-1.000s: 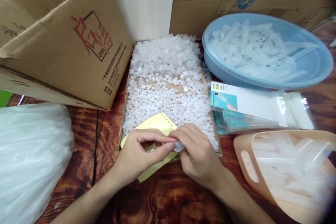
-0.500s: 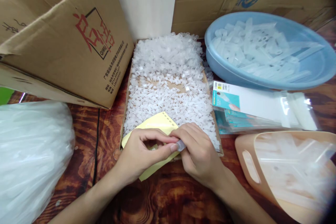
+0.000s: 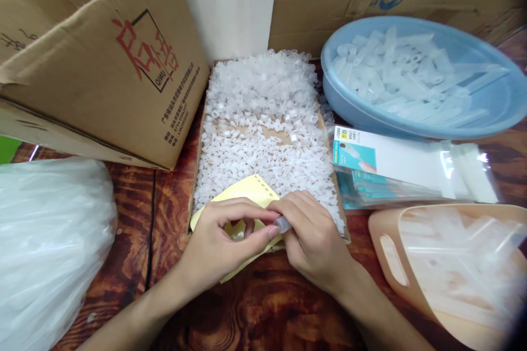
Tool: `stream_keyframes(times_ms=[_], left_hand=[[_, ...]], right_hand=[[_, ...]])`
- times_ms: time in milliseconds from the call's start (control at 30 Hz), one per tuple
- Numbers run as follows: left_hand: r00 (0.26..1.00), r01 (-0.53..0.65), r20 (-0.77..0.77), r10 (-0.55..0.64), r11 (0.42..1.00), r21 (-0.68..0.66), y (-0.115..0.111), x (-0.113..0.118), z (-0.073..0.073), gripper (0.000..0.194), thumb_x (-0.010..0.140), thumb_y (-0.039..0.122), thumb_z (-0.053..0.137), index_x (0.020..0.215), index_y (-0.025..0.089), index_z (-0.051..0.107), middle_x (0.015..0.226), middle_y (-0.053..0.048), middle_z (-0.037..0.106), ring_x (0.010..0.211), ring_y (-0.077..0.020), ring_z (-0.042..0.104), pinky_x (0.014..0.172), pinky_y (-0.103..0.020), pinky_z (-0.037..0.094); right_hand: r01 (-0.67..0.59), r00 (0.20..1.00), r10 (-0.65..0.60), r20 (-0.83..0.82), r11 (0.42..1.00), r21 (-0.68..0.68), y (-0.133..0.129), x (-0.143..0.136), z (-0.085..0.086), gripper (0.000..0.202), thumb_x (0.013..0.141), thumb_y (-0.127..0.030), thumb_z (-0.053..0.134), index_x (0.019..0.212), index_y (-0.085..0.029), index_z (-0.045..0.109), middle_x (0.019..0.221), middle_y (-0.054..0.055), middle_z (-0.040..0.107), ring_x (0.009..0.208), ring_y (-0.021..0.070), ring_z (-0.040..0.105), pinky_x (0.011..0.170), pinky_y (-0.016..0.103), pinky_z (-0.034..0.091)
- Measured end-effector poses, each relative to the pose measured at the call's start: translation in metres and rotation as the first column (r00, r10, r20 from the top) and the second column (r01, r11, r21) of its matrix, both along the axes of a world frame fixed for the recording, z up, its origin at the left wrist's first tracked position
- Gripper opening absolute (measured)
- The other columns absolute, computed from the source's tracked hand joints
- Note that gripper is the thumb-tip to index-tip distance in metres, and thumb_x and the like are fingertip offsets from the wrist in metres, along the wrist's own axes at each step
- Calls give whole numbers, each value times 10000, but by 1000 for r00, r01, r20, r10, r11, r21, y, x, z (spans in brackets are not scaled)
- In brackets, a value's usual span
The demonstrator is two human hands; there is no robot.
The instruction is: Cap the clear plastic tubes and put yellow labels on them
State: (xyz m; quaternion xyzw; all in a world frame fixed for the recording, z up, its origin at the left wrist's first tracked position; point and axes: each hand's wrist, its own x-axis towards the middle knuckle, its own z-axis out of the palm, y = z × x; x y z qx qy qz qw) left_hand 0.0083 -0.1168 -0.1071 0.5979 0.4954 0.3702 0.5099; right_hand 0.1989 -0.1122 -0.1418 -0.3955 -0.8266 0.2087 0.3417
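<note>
My left hand [image 3: 228, 238] reaches in from the left, thumb and forefinger pinched at the end of a small translucent plastic tube [image 3: 282, 224]. From the other side, my right hand [image 3: 313, 236] is closed around the same tube, and its fingers hide most of it. Beneath both hands lies a yellow sheet [image 3: 242, 189] with a row of holes along one edge. It rests on a shallow cardboard tray [image 3: 196, 175] full of small white plastic pieces [image 3: 263, 148], with larger clear caps [image 3: 263, 85] heaped at the back.
At the left stand an open carton [image 3: 164, 55] and a stuffed plastic bag [image 3: 49, 241]. On the right are a blue basin [image 3: 349, 107] of translucent tubes, packaged cards [image 3: 403, 162] in clear sleeves, and a peach basket [image 3: 382, 225] of clear plastic pieces. A cable [image 3: 151, 219] crosses the wooden table [image 3: 263, 307].
My left thumb and fingers have shifted slightly on the tube, and a curled finger shows more clearly inside the gap. The right hand has barely moved.
</note>
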Motion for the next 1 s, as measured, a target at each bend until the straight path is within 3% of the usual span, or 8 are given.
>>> stream_keyframes(times_ms=[700, 1000], left_hand=[[1000, 1, 0, -1, 1000, 30, 3, 1, 2, 117, 873, 164, 743, 894, 207, 850, 910, -25, 841, 815, -145, 780, 804, -207, 592], [997, -5, 71, 10, 997, -76, 1, -1, -2, 98, 856, 179, 783, 899, 223, 860, 917, -24, 842, 826, -146, 782, 787, -198, 591]], right_hand=[[-9, 1000, 9, 4, 1000, 3, 0, 0, -1, 270, 866, 24, 463, 1003, -139, 628, 839, 82, 632, 784, 232, 540, 699, 383, 429], [-17, 1000, 17, -12, 1000, 6, -1, 0, -1, 297, 824, 42, 468, 1003, -120, 641, 842, 89, 632, 793, 237, 540, 711, 379, 416]])
